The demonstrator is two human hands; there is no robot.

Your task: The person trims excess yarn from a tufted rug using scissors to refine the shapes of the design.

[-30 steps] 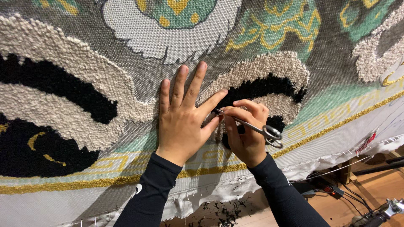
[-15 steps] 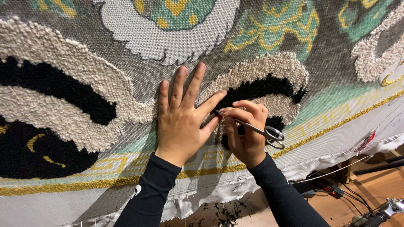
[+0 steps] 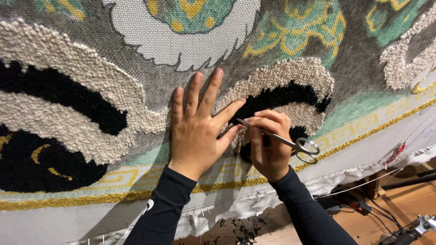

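A large tufted rug (image 3: 136, 68) hangs stretched upright before me, with cream loop pile, black patches, grey backing and green and gold motifs. My left hand (image 3: 197, 127) lies flat on it with fingers spread, pressing the grey cloth beside a cream curl (image 3: 281, 75). My right hand (image 3: 268, 145) holds small metal scissors (image 3: 281, 138), blades pointing left toward the left thumb and the black pile (image 3: 272, 97), loop handles sticking out to the right. Both arms wear black sleeves.
A gold braided band (image 3: 68, 199) and white cloth edge run along the rug's bottom. Below lie black yarn clippings (image 3: 240, 227) on a wooden floor, cables (image 3: 377, 213) and a metal tool (image 3: 420, 227) at lower right. A red tag (image 3: 394, 154) hangs near the right edge.
Both hands stay in the same spot on the rug. The scissors remain between them, with hardly any visible shift.
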